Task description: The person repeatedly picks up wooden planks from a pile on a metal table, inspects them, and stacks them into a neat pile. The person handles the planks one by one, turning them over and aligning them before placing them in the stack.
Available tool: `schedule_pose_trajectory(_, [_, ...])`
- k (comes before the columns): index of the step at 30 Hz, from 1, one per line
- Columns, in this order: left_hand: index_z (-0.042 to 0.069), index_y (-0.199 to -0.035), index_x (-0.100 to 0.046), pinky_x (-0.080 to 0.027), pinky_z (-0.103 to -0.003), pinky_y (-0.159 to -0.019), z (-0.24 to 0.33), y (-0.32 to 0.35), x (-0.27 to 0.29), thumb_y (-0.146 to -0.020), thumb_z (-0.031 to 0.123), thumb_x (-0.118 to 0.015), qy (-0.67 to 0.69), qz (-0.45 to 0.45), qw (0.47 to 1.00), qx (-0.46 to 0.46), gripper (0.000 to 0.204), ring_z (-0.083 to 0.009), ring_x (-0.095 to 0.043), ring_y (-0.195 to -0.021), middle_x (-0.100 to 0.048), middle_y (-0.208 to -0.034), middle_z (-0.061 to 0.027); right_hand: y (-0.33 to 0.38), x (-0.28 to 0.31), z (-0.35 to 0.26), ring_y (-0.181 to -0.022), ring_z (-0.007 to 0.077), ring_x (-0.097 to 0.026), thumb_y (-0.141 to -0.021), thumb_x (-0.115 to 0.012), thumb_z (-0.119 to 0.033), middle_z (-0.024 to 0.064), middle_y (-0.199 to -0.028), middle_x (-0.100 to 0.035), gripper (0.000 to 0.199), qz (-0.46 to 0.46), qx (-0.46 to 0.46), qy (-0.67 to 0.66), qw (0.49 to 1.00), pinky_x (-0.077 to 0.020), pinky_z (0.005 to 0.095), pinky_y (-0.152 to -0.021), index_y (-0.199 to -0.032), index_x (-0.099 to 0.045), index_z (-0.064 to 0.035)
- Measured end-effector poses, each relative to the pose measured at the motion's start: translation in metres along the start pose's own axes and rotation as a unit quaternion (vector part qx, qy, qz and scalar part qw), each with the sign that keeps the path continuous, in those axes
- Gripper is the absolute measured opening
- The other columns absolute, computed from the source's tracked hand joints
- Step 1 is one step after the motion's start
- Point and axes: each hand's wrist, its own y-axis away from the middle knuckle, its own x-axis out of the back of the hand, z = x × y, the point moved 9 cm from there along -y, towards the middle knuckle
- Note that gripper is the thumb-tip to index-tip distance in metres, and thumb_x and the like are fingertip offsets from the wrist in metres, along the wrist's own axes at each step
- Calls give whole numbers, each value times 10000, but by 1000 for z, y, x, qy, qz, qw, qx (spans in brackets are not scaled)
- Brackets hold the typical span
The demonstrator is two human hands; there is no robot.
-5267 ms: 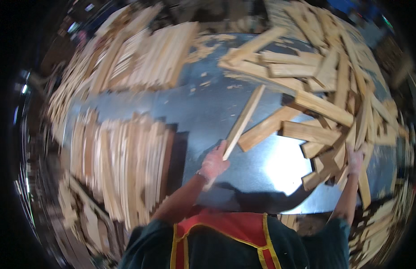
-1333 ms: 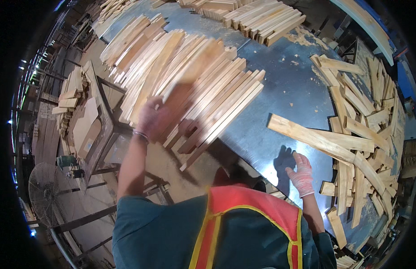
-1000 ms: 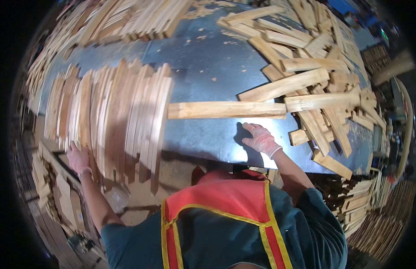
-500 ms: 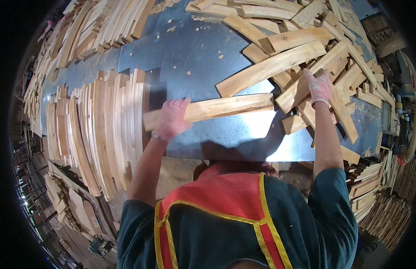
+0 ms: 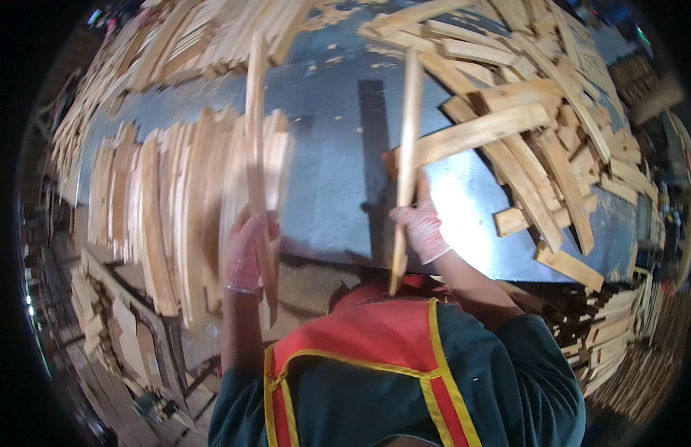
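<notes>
My left hand [image 5: 250, 249], in a pale pinkish work glove, is closed round a wooden slat [image 5: 255, 127]. That slat stands on edge and points away from me, beside a row of slats [image 5: 159, 223] lined up on the left. Gloved the same way, my right hand [image 5: 422, 227] grips a second wooden slat [image 5: 409, 119], also held on edge, over the middle of the metal table [image 5: 327, 156]. Beyond its fingers lies a jumbled heap of wooden slats [image 5: 509, 138]. Both hands are slightly blurred.
Another row of slats [image 5: 219, 37] lies at the far left of the table. Wood shavings [image 5: 334, 59] are scattered at the back. Stacked lumber [image 5: 610, 328] stands below the table at the right, near a pale hose [image 5: 688, 164].
The slat in my left hand has swung from lying crosswise to pointing away from me. My right hand has come left from the heap, bringing a slat with it.
</notes>
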Motion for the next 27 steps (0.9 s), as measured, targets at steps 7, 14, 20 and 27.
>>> schedule_pose_trajectory(7, [-44,-1248,-658,-535,-360,-832,26,-5,31,-1038,358,-628,15,-12,998,-66,455,-210,-675,-894,-730,-1054,-127,18,-231,25,-1219,359,-670,-831,-793,-316,297,-1335,-660,1006,-352,-138,231,896,-519,427,-1054,-1622,-276,27])
schedule_pose_trajectory(14, [4,-1376,-593,-519,-329,-897,-8,-20,-33,-1038,370,-650,43,-38,998,-34,501,-173,-624,-1026,-653,-1137,-42,29,-191,47,-1288,181,-566,-963,-720,-193,101,-1420,-581,768,-457,-225,-172,843,-441,353,-1120,-1639,-379,-62])
schedule_pose_trajectory(20, [-16,-1594,-417,-406,-328,-1150,-23,-8,-232,-1006,110,-600,-15,-289,955,-61,629,-190,-556,-1305,-564,-1475,-82,28,-51,1,-1074,164,-623,-830,-829,-64,17,-1228,-621,785,-336,-95,-271,897,-526,355,-981,-1541,-502,-115])
schedule_pose_trajectory(27, [29,-1612,-391,-383,-432,-1205,-49,-89,-371,-826,424,-874,-550,-177,744,-335,1003,-360,-453,-1474,-453,-1608,-217,-189,369,-201,-1156,288,-659,-906,-775,-434,169,-1233,-699,714,186,144,120,964,-513,386,-1057,-1405,-517,6])
